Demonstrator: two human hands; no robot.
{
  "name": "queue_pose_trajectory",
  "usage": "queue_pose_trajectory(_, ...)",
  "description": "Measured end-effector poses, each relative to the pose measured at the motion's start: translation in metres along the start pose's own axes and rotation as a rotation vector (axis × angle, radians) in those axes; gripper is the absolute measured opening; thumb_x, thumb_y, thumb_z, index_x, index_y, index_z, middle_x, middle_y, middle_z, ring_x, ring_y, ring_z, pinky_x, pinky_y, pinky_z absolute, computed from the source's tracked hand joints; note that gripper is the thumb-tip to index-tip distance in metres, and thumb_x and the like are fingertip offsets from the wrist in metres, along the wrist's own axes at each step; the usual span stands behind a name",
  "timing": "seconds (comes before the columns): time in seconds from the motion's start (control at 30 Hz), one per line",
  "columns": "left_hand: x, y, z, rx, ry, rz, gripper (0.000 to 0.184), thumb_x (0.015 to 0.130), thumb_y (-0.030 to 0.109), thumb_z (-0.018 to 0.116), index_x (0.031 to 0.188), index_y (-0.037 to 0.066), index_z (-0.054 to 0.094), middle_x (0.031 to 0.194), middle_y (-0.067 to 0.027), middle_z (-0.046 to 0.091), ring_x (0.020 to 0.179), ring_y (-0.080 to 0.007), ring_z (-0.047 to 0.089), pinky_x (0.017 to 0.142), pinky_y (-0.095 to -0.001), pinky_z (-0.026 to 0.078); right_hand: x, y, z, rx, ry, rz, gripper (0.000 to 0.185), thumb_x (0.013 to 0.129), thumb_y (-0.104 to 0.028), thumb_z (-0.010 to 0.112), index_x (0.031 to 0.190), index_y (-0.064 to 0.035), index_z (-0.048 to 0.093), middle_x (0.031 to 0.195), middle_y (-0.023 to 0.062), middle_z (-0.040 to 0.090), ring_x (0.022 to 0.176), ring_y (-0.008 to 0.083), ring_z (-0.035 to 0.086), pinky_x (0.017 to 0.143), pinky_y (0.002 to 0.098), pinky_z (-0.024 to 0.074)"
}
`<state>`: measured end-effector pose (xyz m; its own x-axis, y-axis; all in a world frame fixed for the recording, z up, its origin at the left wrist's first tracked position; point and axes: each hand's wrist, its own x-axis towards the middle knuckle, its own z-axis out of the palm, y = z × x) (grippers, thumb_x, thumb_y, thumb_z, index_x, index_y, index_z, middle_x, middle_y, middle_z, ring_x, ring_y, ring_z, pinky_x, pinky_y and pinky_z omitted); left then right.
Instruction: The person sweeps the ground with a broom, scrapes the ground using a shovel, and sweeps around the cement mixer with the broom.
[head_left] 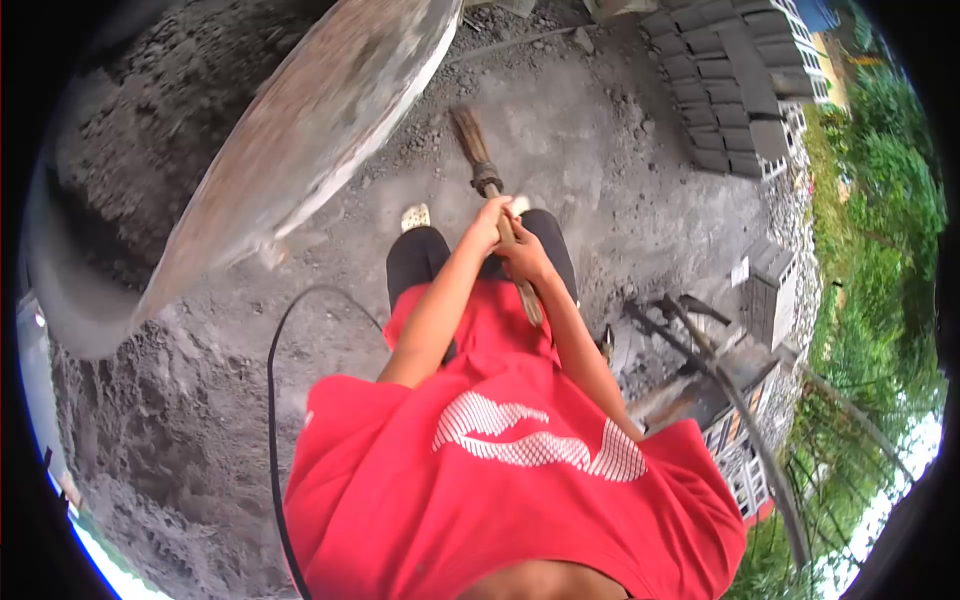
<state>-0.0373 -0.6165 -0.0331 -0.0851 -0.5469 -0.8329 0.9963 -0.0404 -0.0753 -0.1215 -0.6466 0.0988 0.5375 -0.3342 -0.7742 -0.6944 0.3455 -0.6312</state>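
A short broom point(481, 168) of stiff brown bristles, bound near its head, points away from my body over the grey dusty ground. My left hand point(487, 222) is wrapped round its wooden handle just below the binding. Close beside it, my right hand point(522, 252) grips the same handle a little lower down. The handle's end reaches back towards my red shirt. The bristles lie just beyond my feet, but whether they touch the ground I cannot tell.
A large tilted round pan-like drum point(310, 130) stands at the upper left. Stacked grey blocks point(715, 90) are at the upper right, with metal equipment point(700, 370) to the right. A black cable point(272, 400) curves at my left. Grey material point(160, 450) is heaped at the lower left.
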Motion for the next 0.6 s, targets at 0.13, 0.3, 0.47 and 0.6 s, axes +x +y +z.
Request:
queue_pose_trajectory(0.13, 0.139, 0.047, 0.058, -0.038, -0.102, 0.064, 0.029, 0.080, 0.020, 0.059, 0.060, 0.012, 0.039, 0.049, 0.0017, 0.042, 0.042, -0.0127, 0.041, 0.046, -0.0283, 0.042, 0.109, -0.040, -0.068, -0.172, 0.119, -0.100, 0.071, 0.072, -0.004, 0.054, 0.135, -0.0076, 0.022, 0.069, 0.0104, 0.056, 0.045, 0.0175, 0.052, 0.040, 0.0303, 0.0433)
queue_pose_trajectory(0.3, 0.223, 0.082, 0.023, -0.296, 0.006, 0.093, 0.028, 0.079, 0.019, 0.061, 0.061, 0.013, 0.040, 0.050, 0.0032, 0.041, 0.041, -0.0093, 0.038, 0.043, -0.0240, 0.039, 0.248, -0.003, -0.094, -0.519, -0.216, 0.186, 0.085, 0.076, -0.016, 0.048, 0.135, -0.0066, -0.013, 0.072, 0.0264, 0.058, 0.052, 0.0313, 0.059, 0.048, 0.0371, 0.0498)
queue_pose_trajectory(0.47, 0.198, 0.008, 0.045, -0.299, 0.419, 0.230, 0.024, 0.077, 0.017, 0.058, 0.060, 0.014, 0.041, 0.051, 0.0050, 0.038, 0.043, -0.0083, 0.038, 0.043, -0.0248, 0.039, 0.210, 0.043, -0.150, -0.613, -0.366, 0.063, 0.085, 0.073, -0.009, 0.049, 0.138, -0.0099, -0.005, 0.068, 0.0247, 0.058, 0.049, 0.0286, 0.058, 0.046, 0.0372, 0.0471)
queue_pose_trajectory(0.6, 0.195, -0.008, 0.166, -0.406, 0.405, 0.232, 0.012, 0.073, 0.011, 0.055, 0.073, 0.011, 0.043, 0.055, 0.0044, 0.038, 0.043, -0.0069, 0.037, 0.043, -0.0279, 0.042, 0.177, -0.067, -0.245, -0.395, -0.326, 0.306, 0.072, 0.071, -0.002, 0.046, 0.137, -0.0076, 0.018, 0.068, 0.0160, 0.056, 0.048, 0.0189, 0.054, 0.045, 0.0307, 0.0449)
